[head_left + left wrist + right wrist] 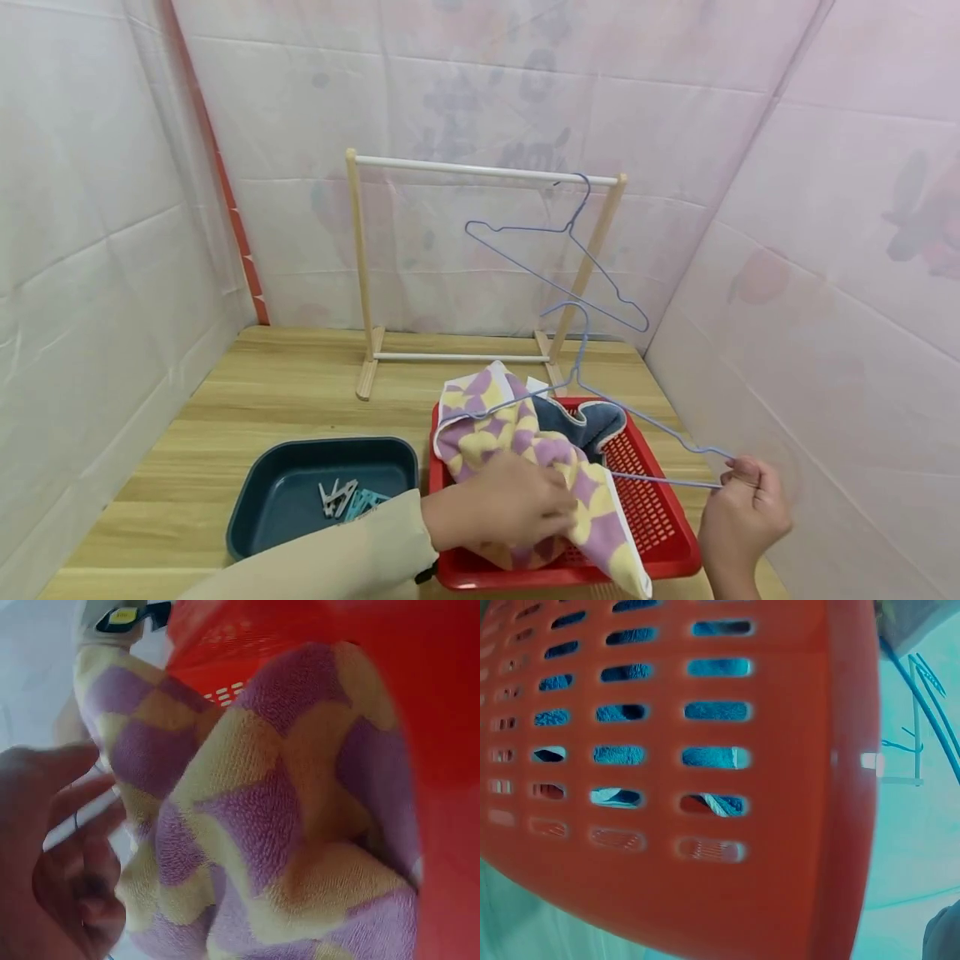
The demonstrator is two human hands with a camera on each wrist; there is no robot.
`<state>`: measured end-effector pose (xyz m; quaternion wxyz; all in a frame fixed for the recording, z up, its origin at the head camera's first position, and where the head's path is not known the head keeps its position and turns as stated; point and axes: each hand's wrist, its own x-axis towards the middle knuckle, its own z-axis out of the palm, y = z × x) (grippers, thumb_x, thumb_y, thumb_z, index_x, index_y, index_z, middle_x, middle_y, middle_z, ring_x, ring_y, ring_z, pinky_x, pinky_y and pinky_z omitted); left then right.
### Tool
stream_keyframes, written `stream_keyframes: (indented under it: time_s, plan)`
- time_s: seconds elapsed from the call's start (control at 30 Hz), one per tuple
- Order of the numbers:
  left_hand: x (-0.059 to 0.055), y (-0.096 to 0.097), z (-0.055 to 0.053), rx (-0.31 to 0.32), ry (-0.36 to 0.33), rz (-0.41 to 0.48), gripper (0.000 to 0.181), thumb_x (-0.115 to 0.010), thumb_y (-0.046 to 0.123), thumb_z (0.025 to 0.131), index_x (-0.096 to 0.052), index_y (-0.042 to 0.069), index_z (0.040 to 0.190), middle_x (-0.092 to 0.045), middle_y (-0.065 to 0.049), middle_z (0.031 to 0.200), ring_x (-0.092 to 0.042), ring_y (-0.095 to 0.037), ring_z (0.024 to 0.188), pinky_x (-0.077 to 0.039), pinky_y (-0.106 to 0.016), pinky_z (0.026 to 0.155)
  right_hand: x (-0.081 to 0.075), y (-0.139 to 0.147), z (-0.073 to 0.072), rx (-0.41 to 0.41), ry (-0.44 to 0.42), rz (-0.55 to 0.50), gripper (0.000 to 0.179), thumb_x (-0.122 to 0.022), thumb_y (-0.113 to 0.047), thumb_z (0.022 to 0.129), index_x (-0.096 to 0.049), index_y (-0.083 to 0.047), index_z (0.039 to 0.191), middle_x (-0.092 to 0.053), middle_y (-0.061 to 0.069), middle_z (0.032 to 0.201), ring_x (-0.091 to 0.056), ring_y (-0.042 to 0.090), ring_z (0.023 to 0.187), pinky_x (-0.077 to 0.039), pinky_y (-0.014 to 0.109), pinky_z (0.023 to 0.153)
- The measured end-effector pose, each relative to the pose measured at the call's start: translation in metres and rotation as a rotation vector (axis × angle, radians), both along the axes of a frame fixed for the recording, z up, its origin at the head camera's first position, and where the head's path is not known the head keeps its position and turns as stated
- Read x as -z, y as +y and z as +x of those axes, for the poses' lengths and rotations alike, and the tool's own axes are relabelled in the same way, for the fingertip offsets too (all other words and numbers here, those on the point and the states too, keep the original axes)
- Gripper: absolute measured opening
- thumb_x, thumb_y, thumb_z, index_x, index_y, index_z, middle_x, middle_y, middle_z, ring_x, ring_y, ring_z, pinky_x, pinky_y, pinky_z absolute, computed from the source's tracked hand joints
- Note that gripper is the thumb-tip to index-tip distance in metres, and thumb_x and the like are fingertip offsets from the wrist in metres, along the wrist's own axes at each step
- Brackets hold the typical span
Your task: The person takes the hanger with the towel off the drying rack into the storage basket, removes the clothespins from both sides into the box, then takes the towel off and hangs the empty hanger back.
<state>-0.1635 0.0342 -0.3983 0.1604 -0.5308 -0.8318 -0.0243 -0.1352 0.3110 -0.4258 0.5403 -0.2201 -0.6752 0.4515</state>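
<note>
In the head view, my right hand (745, 517) pinches one end of a blue wire hanger (637, 410), holding it over the red basket. A yellow-and-purple patterned towel (517, 429) lies across the hanger; its upper left arm passes over the cloth, and the lower bar disappears under it. My left hand (510, 502) is on the towel, slightly blurred. In the left wrist view, the fingers of that hand (64, 855) are loosely bent beside the towel (255, 817), pinching no cloth that I can see. The right wrist view mostly shows the basket's side.
The red basket (678, 542) also holds a dark blue cloth (581, 423). Left of it, a dark teal tray (288, 492) contains grey and turquoise clothespins (341, 497). Behind stands a wooden rack (480, 169) with another blue hanger (525, 227) on its rail. Walls flank the wooden table (202, 417).
</note>
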Motion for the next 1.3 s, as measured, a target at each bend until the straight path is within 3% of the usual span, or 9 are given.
stream_keyframes:
  time_s: [0.17,0.23,0.33,0.53,0.7,0.83,0.9,1.03,1.3]
  plan:
    - [-0.004,0.015,-0.014,-0.346,0.119,0.157,0.03,-0.054,0.049,0.101,-0.069,0.025,0.091,-0.061,0.009,0.084,-0.049,-0.007,0.059,-0.031,-0.026,0.043,-0.001,-0.001,0.002,-0.04,0.01,-0.043,0.024,-0.055,-0.02,0.104,-0.062,-0.023,0.081,-0.056,-0.026,0.066,-0.052,-0.004,0.061,-0.043,0.008,0.055]
    - [-0.007,0.023,-0.019,-0.433,0.157,0.1,0.038,-0.055,0.055,0.099,-0.071,0.021,0.098,-0.062,0.006,0.088,-0.05,-0.008,0.061,-0.033,-0.028,0.041,-0.002,-0.003,0.002,-0.055,0.023,-0.072,0.024,-0.055,-0.022,0.104,-0.062,-0.025,0.081,-0.057,-0.024,0.067,-0.053,-0.003,0.061,-0.044,0.008,0.054]
    - [-0.009,0.03,-0.023,-0.473,0.144,-0.009,0.032,-0.06,0.051,0.097,-0.073,0.022,0.096,-0.063,0.004,0.089,-0.051,-0.01,0.061,-0.037,-0.029,0.039,-0.003,-0.006,0.002,-0.071,0.022,-0.09,0.024,-0.056,-0.022,0.103,-0.061,-0.026,0.081,-0.057,-0.022,0.067,-0.053,-0.003,0.059,-0.045,0.009,0.054]
    - [-0.013,0.037,-0.028,-0.471,0.081,-0.072,0.012,-0.069,0.023,0.092,-0.073,0.029,0.083,-0.065,0.005,0.085,-0.056,-0.011,0.065,-0.041,-0.03,0.04,-0.008,-0.001,0.004,-0.231,-0.005,-0.171,0.023,-0.058,-0.022,0.103,-0.063,-0.018,0.081,-0.056,-0.01,0.065,-0.051,-0.002,0.047,-0.041,0.011,0.046]
    - [-0.01,0.037,-0.031,-0.474,0.146,-0.036,0.009,-0.067,0.023,0.094,-0.075,0.027,0.092,-0.065,0.005,0.091,-0.056,-0.009,0.066,-0.038,-0.028,0.039,-0.012,0.009,0.011,-0.495,-0.044,-0.302,0.024,-0.058,-0.021,0.103,-0.061,-0.007,0.084,-0.054,0.001,0.067,-0.049,0.008,0.048,-0.04,0.019,0.044]
    - [-0.009,0.036,-0.033,-0.468,0.216,0.03,0.013,-0.064,0.026,0.097,-0.076,0.025,0.098,-0.066,0.005,0.098,-0.047,-0.009,0.051,-0.034,-0.028,0.037,-0.013,0.015,0.017,-0.65,-0.142,-0.226,0.023,-0.052,-0.016,0.105,-0.063,-0.004,0.09,-0.054,0.001,0.067,-0.048,0.01,0.048,-0.04,0.025,0.043]
    - [-0.01,0.034,-0.033,-0.46,0.236,0.06,0.013,-0.063,0.026,0.097,-0.076,0.024,0.099,-0.066,0.004,0.101,-0.042,-0.009,0.046,-0.032,-0.027,0.036,-0.012,0.015,0.018,-0.647,-0.192,-0.157,0.022,-0.052,-0.016,0.105,-0.065,-0.004,0.092,-0.054,-0.001,0.066,-0.047,0.01,0.047,-0.039,0.025,0.044]
    - [-0.012,0.028,-0.028,-0.408,0.225,0.111,0.015,-0.067,0.021,0.093,-0.076,0.026,0.103,-0.065,0.006,0.099,-0.047,-0.007,0.054,-0.03,-0.025,0.036,-0.012,0.01,0.012,-0.514,-0.19,-0.14,0.021,-0.056,-0.017,0.104,-0.065,-0.003,0.092,-0.055,-0.003,0.065,-0.048,0.007,0.046,-0.04,0.019,0.044]
    - [-0.01,0.023,-0.003,-0.198,0.358,0.163,0.012,-0.071,0.022,0.087,-0.075,0.029,0.097,-0.062,0.012,0.095,-0.045,-0.002,0.052,-0.034,-0.02,0.039,-0.008,0.003,0.002,-0.318,0.043,-0.211,0.023,-0.057,-0.012,0.102,-0.063,-0.005,0.081,-0.058,-0.005,0.065,-0.05,0.001,0.045,-0.04,0.013,0.04]
